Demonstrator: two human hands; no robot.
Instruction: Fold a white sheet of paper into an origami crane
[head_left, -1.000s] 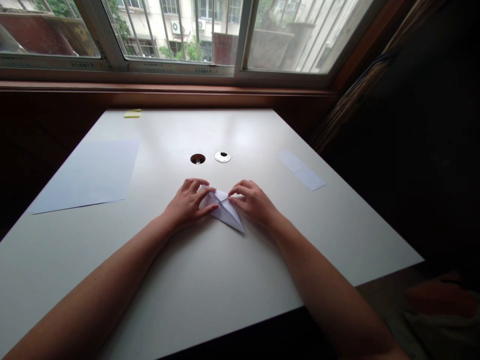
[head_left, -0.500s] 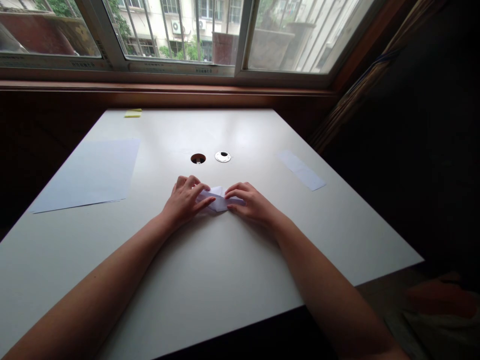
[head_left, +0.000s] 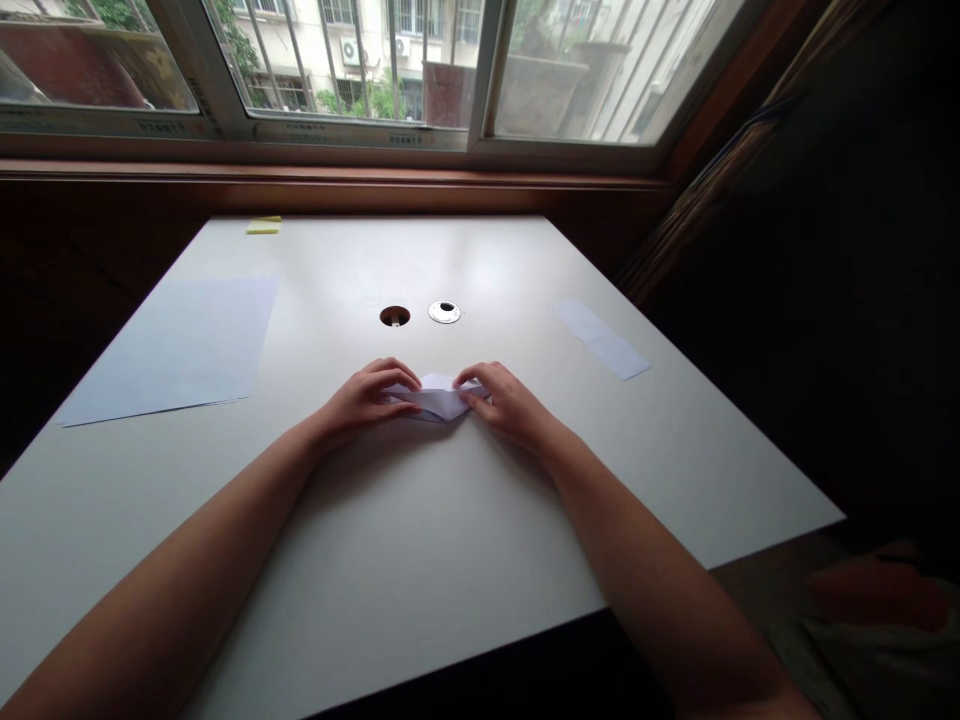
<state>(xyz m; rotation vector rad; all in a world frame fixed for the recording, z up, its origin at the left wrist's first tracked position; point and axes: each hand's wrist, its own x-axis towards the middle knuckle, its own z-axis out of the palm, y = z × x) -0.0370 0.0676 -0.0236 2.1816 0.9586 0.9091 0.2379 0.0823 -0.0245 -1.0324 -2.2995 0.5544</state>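
While the folded paper (head_left: 437,401) lies on the bench (head_left: 420,520) near a round hole (head_left: 394,316), the left grip (head_left: 367,397) pinches its left end and the right grip (head_left: 506,402) its right end, a blank sheet (head_left: 180,345) lying well apart leftward.

Left hand (head_left: 365,398) and right hand (head_left: 510,405) pinch, fingers curled.

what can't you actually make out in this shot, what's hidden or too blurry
All in the head view:
- Paper: both ends are covered by the left hand and right hand, so its full shape and folds are hidden.
- Hole in the table: the inside is too dark and small to see.
- Yellow note at the far edge: too small to read.
- Reddish thing at lower right: dark and blurred.
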